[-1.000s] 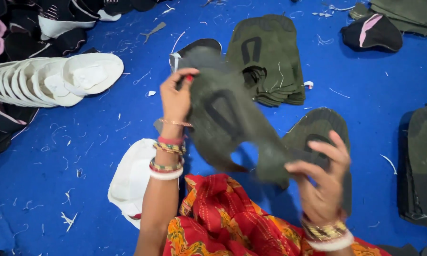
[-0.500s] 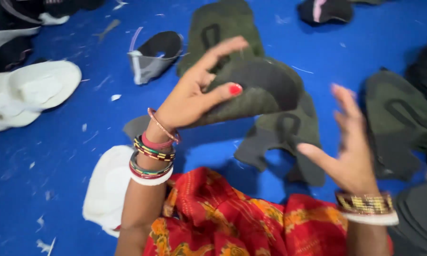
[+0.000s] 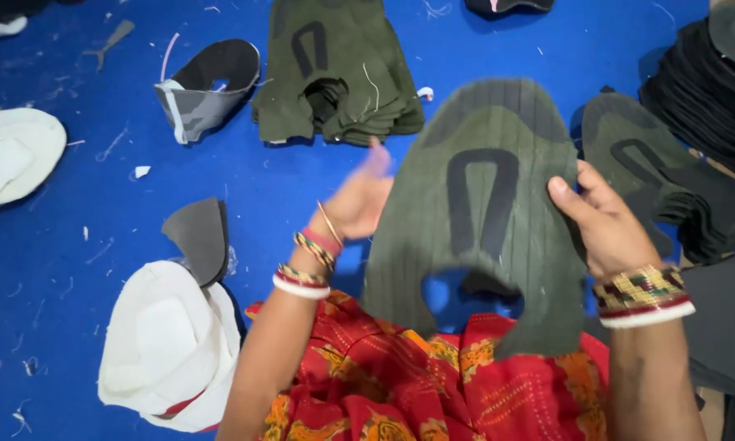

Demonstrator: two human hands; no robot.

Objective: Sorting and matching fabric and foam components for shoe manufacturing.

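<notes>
Olive-green fabric shoe upper (image 3: 486, 204) — flat, ribbed knit, rounded darker toe end pointing away, dark U-shaped outline at centre, curved cut-out at the near edge. Held spread open above the red patterned cloth, pinched at its right edge — face up.

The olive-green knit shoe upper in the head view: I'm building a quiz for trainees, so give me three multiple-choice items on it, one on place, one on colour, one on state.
1. Where is the stack of olive-green uppers?
A. Beyond the hands, on the blue floor
B. On the red cloth
C. On the white pile

2. What colour is the U-shaped patch on the held olive-green knit shoe upper?
A. White
B. Dark grey
C. Red

3. How is that upper held?
A. Lying flat, untouched
B. Right hand grips its edge
C. Folded in two

Answers: A, stack lies farther up the floor; B, the patch is dark; B, thumb on the right edge, left hand blurred beside it.
</notes>
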